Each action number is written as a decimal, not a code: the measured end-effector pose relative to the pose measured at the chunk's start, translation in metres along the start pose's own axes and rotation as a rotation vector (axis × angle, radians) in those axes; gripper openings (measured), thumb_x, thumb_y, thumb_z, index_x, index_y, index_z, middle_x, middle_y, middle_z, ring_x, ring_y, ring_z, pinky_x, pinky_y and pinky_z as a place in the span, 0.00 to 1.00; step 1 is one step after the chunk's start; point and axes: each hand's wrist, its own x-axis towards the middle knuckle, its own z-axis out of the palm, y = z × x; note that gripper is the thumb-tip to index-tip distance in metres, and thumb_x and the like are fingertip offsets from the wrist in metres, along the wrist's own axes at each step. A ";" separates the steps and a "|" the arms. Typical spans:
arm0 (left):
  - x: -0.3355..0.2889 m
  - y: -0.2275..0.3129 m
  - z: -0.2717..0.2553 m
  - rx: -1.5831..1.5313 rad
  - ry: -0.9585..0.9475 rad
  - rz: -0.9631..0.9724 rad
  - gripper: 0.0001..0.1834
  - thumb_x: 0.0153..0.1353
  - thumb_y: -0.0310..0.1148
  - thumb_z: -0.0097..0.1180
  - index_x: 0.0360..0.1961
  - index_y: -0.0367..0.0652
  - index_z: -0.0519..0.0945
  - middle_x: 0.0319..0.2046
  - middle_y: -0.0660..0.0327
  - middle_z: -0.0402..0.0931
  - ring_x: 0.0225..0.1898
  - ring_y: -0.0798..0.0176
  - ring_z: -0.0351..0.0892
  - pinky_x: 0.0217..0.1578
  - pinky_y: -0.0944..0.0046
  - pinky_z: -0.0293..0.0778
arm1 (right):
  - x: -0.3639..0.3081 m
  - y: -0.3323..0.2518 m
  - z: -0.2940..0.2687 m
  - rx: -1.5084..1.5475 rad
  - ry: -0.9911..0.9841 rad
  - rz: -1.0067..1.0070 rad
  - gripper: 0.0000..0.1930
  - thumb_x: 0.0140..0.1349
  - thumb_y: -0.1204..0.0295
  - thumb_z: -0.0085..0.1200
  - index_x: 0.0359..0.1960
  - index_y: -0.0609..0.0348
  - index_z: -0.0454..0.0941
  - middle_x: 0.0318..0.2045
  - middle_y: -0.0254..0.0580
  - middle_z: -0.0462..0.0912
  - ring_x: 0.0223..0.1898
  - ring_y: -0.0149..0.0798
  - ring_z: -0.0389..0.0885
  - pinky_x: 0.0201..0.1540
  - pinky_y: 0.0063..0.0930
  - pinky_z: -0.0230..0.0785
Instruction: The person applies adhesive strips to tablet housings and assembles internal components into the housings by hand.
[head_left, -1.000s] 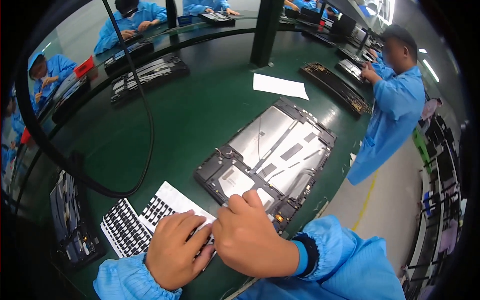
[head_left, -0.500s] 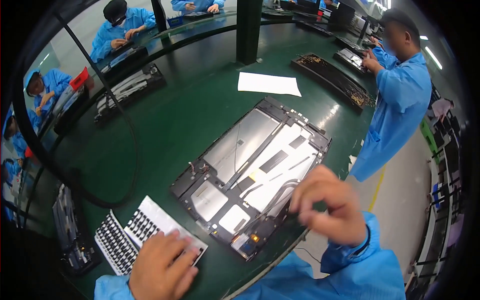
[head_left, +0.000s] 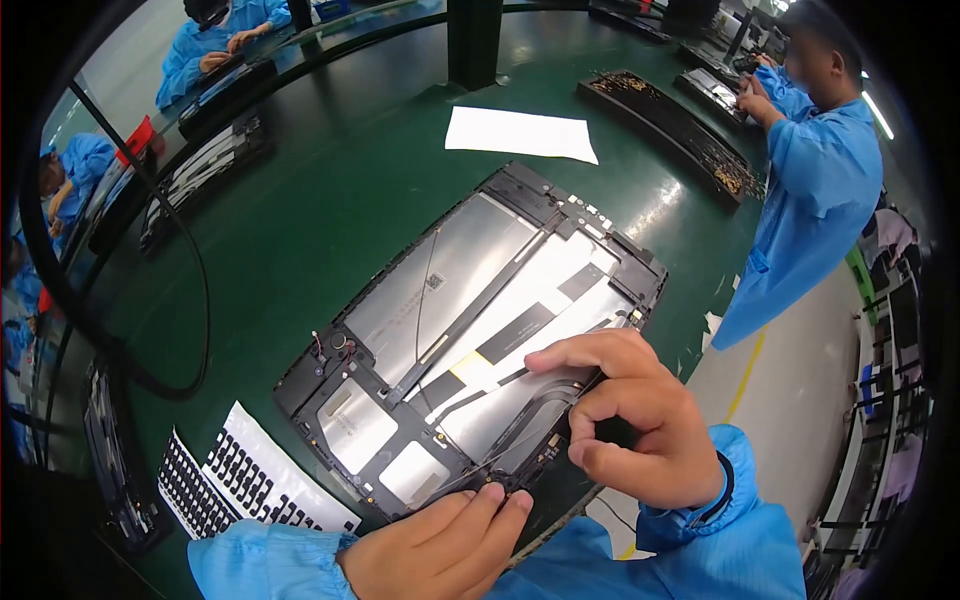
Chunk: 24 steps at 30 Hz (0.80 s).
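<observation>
An opened tablet (head_left: 455,285) lies slanted on the green bench, its silver battery plates, dark flat cables and a thin wire exposed. At its near edge rests my left hand (head_left: 440,540), fingers laid out side by side and touching the frame; its thumb is hidden. My right hand (head_left: 645,420) hovers over the tablet's right side, index finger stretched out above the cables. The other fingers of that hand curl toward the thumb, and I see nothing held there. Left of my left hand lie two white sheets of black stickers, one larger (head_left: 262,470) and one narrower (head_left: 190,485).
A blank white paper (head_left: 520,133) lies beyond the tablet. A long black tray (head_left: 670,135) of small brass-coloured parts stands far right, near a co-worker in blue (head_left: 825,190). A black cable (head_left: 205,290) loops down at left, and dark device parts (head_left: 120,460) sit at the left edge.
My left hand has moved right, from the sticker sheets to the tablet's near edge. The right hand has its index finger stretched further out over the tablet. The view has shifted somewhat.
</observation>
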 end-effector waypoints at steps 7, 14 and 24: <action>0.002 0.003 -0.001 0.017 0.009 -0.013 0.13 0.39 0.22 0.53 0.29 0.24 0.76 0.37 0.44 0.73 0.37 0.49 0.75 0.33 0.59 0.74 | -0.003 0.002 0.003 -0.049 0.016 -0.027 0.03 0.38 0.78 0.52 0.16 0.58 0.71 0.46 0.51 0.74 0.45 0.45 0.69 0.50 0.36 0.54; 0.004 0.004 -0.001 0.021 0.020 -0.022 0.10 0.40 0.20 0.56 0.27 0.25 0.76 0.35 0.45 0.73 0.37 0.50 0.75 0.31 0.59 0.74 | -0.003 0.001 0.004 -0.021 0.028 -0.026 0.03 0.38 0.78 0.52 0.16 0.58 0.71 0.45 0.51 0.74 0.44 0.45 0.69 0.50 0.36 0.54; 0.012 0.005 0.002 0.001 0.032 -0.039 0.12 0.44 0.23 0.53 0.30 0.24 0.75 0.38 0.44 0.73 0.38 0.48 0.74 0.34 0.58 0.74 | -0.002 0.002 0.003 -0.052 0.021 -0.040 0.03 0.38 0.78 0.52 0.16 0.59 0.71 0.44 0.50 0.75 0.44 0.46 0.69 0.49 0.37 0.55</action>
